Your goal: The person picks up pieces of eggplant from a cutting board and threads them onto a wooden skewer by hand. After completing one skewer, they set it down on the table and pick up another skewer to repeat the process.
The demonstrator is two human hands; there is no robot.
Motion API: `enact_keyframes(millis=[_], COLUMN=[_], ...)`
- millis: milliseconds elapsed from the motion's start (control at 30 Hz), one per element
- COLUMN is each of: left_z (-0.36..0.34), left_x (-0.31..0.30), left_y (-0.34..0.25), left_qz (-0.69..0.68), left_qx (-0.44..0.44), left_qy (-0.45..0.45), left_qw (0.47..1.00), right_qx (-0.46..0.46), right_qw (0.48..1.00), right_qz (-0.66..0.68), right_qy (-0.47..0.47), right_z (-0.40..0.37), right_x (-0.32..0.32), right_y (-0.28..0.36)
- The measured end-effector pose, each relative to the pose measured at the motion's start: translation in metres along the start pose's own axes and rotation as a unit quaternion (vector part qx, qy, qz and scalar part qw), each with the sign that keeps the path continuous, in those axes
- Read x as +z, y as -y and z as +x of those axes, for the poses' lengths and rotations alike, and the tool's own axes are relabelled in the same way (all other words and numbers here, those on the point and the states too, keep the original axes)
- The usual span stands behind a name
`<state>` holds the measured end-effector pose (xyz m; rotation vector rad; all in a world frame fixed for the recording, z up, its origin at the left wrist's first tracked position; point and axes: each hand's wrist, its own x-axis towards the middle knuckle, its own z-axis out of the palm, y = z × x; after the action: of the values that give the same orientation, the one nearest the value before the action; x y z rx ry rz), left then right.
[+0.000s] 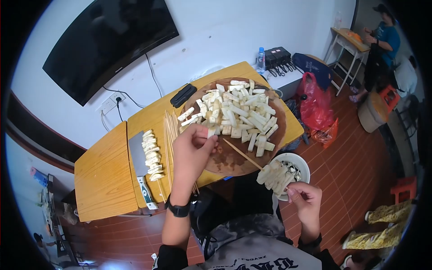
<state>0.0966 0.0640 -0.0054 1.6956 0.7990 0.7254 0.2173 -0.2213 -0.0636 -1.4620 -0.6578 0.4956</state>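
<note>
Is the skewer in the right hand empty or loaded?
Partly loaded: white pieces fill the skewer near the right hand; the tip is bare.

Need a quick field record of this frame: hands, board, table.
left hand: pinches one white piece at the edge of the pile
right hand: grips a skewer threaded with pieces, over the white bowl
round board: heaped with cut white pieces
table: cleaver, filled skewer beside it, bundle of bare sticks
background: another person, far right

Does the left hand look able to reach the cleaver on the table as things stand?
Probably yes: the cleaver lies uncovered nearby, but the left hand pinches a white piece, and slices lie between.
</note>
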Motion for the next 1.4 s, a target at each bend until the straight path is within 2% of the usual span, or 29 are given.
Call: enact_keyframes(millis=[133,300,400,500,700,900,1200,1400], left_z=[-0.034,-0.070,-0.081,-0.086,-0.091,-0.092,-0.087,-0.089], left_x=[-0.023,-0.044,-0.050,-0.060,-0.068,-0.072,-0.060,-0.062], left_y=[-0.008,-0.004,0.003,0.015,0.013,0.030,0.024,0.023], left_qz=[-0.166,-0.234,-0.253,-0.305,-0.273,-0.251,-0.164,-0.182], left_qx=[-0.029,-0.053,-0.071,-0.052,-0.067,-0.044,-0.016,-0.004], left_qy=[0.036,0.001,-0.053,-0.065,-0.094,-0.094,-0.145,-0.143], left_qw=[0.985,0.971,0.963,0.949,0.955,0.962,0.976,0.973], right_qx=[0.008,0.016,0.016,0.029,0.028,0.025,0.028,0.029], right_qw=[0.999,0.996,0.995,0.993,0.992,0.992,0.992,0.991], right_qz=[0.000,-0.021,-0.023,-0.027,-0.046,-0.054,-0.043,-0.053], right_qy=[0.038,0.084,0.098,0.110,0.114,0.114,0.112,0.118], right_z=[0.003,0.005,0.005,0.006,0.004,0.004,0.004,0.004], right_x=[0.006,0.020,0.025,0.028,0.031,0.030,0.029,0.029], right_y=[-0.001,0.002,0.001,0.001,0.002,0.000,-0.003,-0.002])
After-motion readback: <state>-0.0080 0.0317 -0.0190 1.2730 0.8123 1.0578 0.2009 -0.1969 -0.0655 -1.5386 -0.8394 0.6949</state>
